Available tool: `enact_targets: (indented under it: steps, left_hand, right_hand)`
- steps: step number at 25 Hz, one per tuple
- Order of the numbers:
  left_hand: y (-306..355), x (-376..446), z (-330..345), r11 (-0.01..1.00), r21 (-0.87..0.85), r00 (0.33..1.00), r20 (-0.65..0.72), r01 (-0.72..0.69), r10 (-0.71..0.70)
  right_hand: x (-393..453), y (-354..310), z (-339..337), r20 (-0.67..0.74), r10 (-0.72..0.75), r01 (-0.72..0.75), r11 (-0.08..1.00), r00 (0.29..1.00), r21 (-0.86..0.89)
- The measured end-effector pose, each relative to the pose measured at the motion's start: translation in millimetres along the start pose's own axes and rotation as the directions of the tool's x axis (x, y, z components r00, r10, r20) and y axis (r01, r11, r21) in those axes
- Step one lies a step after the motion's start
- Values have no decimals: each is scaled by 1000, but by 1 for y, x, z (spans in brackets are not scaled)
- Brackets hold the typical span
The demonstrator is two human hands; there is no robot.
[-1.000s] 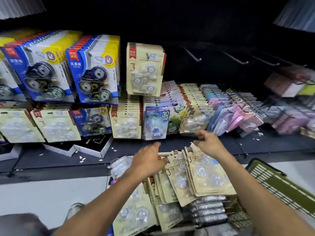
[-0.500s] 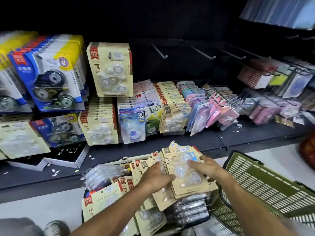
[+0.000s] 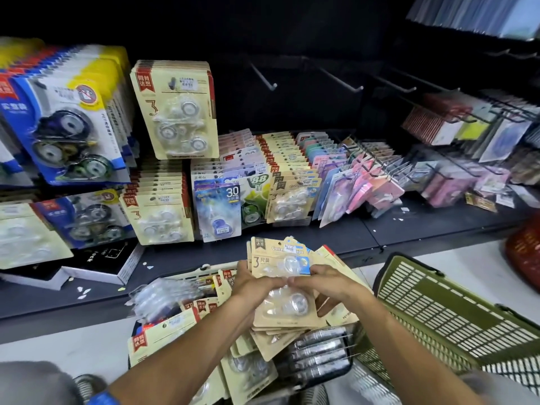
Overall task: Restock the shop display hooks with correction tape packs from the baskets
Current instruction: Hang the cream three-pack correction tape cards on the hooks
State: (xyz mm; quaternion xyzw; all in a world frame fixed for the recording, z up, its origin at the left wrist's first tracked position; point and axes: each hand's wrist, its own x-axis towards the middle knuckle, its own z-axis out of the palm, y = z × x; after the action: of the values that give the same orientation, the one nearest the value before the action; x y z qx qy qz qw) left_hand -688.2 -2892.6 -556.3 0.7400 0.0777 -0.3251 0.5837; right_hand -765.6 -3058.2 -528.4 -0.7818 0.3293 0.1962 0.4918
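Together, we held a stack of correction tape packs (image 3: 280, 287) with both hands, just above the dark basket (image 3: 321, 361) that was full of more packs. Our left hand (image 3: 254, 285) closed on the left edge of the stack, and our right hand (image 3: 330, 285) closed on the right edge, with the fingers (image 3: 301, 280) of both hands meeting across the front card. The packs looked light, we judged: thin stiff card with a clear plastic blister, which may be smooth and slippery under the skin. The cards were fanned a little, so the stack could slide apart if we pressed only in the middle; taking hold by the card edges, below the blister, seemed safer. The long axis of the front pack ran away from us toward the shelf (image 3: 292, 238), with the printed header and the hanging hole at the far end, pointing up toward the display. The empty hooks (image 3: 264, 78) stood higher on the dark back wall, well apart from the stack. A green basket (image 3: 438, 311) stood beside us on the right.
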Motion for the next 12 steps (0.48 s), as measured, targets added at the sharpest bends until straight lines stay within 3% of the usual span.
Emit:
enact_targets:
  steps: [2, 7, 12]
  left_hand:
    - [2, 3, -6, 999, 14, 999, 1, -41, 41]
    - [-11, -5, -18, 997, 69, 1000, 5, -26, 25]
    - [-15, -6, -17, 998, 69, 997, 71, -4, -1]
  right_hand:
    - [-2, -4, 4, -14, -33, 34, 995, 999, 91]
    - [-2, -5, 20, -69, -31, 36, 997, 997, 70]
    - [-4, -6, 26, -90, -8, 47, 895, 996, 443]
